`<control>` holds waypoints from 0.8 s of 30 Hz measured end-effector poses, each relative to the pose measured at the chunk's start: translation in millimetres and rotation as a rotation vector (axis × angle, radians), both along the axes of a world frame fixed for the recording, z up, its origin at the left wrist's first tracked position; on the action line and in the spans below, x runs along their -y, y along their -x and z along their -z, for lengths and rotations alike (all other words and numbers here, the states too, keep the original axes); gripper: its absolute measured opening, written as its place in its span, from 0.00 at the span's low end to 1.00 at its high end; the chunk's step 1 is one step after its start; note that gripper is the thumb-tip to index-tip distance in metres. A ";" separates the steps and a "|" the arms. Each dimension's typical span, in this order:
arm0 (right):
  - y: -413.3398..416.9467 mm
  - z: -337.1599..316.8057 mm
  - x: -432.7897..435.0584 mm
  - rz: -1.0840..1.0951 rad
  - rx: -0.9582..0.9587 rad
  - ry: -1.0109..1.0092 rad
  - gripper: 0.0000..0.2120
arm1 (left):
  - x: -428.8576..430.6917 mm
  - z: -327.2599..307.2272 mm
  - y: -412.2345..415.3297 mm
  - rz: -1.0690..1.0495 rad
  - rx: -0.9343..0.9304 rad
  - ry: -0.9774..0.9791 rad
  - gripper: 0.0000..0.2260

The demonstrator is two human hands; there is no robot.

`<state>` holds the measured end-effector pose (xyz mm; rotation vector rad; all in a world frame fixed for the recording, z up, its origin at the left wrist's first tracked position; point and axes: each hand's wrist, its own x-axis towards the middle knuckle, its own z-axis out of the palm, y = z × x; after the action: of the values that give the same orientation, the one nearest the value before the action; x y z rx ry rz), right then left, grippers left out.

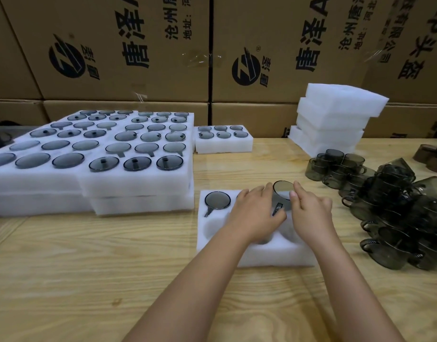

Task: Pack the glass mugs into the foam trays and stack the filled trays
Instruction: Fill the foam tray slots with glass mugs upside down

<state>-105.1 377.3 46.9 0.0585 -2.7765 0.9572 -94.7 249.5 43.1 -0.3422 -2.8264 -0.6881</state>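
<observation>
A white foam tray (274, 255) lies on the wooden table in front of me. One smoky glass mug (217, 200) sits upside down in its far left pocket. Both hands are over the tray's far right pocket, holding a second inverted mug (283, 188). My left hand (255, 213) grips its left side and covers the middle pocket. My right hand (308, 211) pinches its right rim with thumb and forefinger. The near pockets are partly hidden by my arms. A pile of loose dark mugs (390, 213) lies to the right.
Filled foam trays (94, 178) are stacked at the left, with a smaller filled tray (223, 144) behind. Empty foam trays (333, 119) are piled at the back right. Brown glass pieces (432, 156) sit at the far right. Cardboard boxes (212, 45) wall the back.
</observation>
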 end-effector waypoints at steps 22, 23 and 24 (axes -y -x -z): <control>64.3 -2.9 27.7 -0.098 0.329 -0.406 0.24 | -0.8 3.0 5.2 -0.069 0.164 0.252 0.41; 61.9 -3.2 27.9 -0.095 0.315 -0.416 0.24 | -1.8 0.2 2.6 -0.073 0.192 0.291 0.41; 59.4 -3.6 28.5 -0.091 0.299 -0.436 0.23 | -2.8 -3.0 -1.0 -0.088 0.201 0.346 0.41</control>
<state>-164.5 348.8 50.5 0.1165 -3.2357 0.3832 -93.7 252.3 46.1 -0.2101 -3.1304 -0.2232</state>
